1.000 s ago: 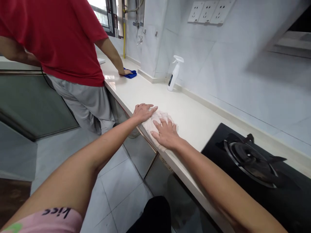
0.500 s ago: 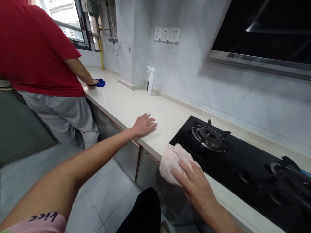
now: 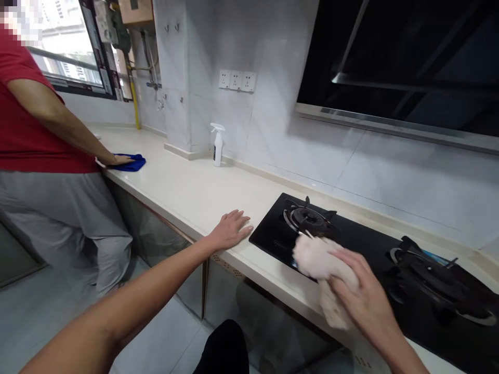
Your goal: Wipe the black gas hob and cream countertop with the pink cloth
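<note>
On the pale counter [image 3: 175, 195], the left hand [image 3: 230, 230] lies flat, fingers spread; the right hand [image 3: 364, 296] curls its fingers around a pink cloth [image 3: 322, 262] over the gas hob [image 3: 300, 221].

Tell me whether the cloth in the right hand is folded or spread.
Bunched, neither folded nor spread: the pale pink cloth is a crumpled wad in the right hand, with one end hanging loose.

The co-worker's red T-shirt [image 3: 23, 150] runs off the left edge, under a pixelated corner patch. The right hand [image 3: 366, 301] hides part of the pale cloth [image 3: 315, 257], and the top edge cuts off the range hood [image 3: 397, 52].
</note>
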Available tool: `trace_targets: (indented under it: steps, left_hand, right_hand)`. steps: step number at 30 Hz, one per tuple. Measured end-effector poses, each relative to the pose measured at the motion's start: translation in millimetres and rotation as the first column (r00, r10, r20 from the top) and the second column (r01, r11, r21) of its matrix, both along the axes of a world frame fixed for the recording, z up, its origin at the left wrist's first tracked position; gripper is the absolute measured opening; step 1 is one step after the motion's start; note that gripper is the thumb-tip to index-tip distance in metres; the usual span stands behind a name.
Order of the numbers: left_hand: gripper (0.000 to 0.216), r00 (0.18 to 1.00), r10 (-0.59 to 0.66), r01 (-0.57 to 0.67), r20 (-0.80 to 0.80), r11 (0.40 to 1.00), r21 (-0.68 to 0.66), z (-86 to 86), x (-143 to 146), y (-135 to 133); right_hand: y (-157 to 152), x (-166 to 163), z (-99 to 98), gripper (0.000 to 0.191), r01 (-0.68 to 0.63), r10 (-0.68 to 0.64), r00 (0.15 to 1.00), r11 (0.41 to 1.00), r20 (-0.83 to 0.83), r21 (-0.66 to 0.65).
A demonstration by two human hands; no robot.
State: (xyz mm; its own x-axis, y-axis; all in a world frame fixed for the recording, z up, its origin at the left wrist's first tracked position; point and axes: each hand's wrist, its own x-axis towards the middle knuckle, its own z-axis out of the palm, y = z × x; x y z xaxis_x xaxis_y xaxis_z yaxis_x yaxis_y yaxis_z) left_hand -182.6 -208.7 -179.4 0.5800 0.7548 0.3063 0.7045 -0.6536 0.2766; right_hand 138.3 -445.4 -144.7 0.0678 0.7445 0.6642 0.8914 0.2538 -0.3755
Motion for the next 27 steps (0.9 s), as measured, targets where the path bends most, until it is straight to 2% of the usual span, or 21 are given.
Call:
trace_targets:
  steps: [2,3,4,6,8,10,14,18,20,24,27]
  left_hand:
    - [0.068,0.999,0.041,-0.041,0.026,0.999,0.002,-2.2,-1,3]
    - [0.066,0.997,0.067,-0.067,0.04,0.998,0.002,-2.4,-1,5]
    - [0.063,0.994,0.092,-0.092,0.053,0.996,0.003,-2.0,-1,7]
    - [0.06,0.989,0.126,-0.128,0.072,0.992,0.015,0.5,-1,9]
    - [0.059,0.989,0.128,-0.13,0.076,0.991,0.023,4.5,-1,10]
    - [0.059,0.991,0.113,-0.115,0.073,0.993,0.02,8.1,-1,10]
    - [0.06,0.993,0.109,-0.109,0.041,0.994,0.003,9.9,-3,14]
    - [0.063,0.997,0.07,-0.07,-0.019,0.997,0.018,5.8,-4,20]
    - [0.064,0.998,0.051,-0.05,-0.031,0.998,0.031,4.1,-5,22]
    - [0.065,0.998,0.038,-0.035,-0.051,0.997,0.063,3.7,-5,24]
    - [0.065,0.997,0.032,-0.027,-0.074,0.997,0.074,3.5,-5,27]
  right_hand:
    - [48,-33,12.4,0.039,-0.074,0.075,0.994,0.997,0.085,-0.018]
    - [71,-49,15.3,0.041,-0.054,0.063,0.988,0.996,0.14,-0.064]
    - [92,-65,16.1,0.045,-0.012,0.049,0.977,0.984,0.207,-0.177]
    - [123,-88,13.1,0.053,0.037,0.113,0.946,0.894,0.303,-0.446]
    - [137,-100,7.5,0.055,0.042,0.149,0.94,0.843,0.308,-0.536]
    - [132,-97,2.4,0.055,0.029,0.161,0.941,0.837,0.297,-0.546]
    - [81,-58,-8.7,0.047,-0.023,0.186,0.943,0.864,0.275,-0.504]
    - [-1,1,-30.9,0.037,0.026,0.064,0.961,0.947,0.268,-0.322]
    - [-46,32,-43.8,0.035,0.088,-0.014,0.958,0.966,0.287,-0.245]
    - [-128,98,-64.0,0.034,0.28,-0.21,0.927,0.938,0.311,-0.202]
    - [-171,151,-72.7,0.039,0.453,-0.375,0.87,0.864,0.32,-0.219]
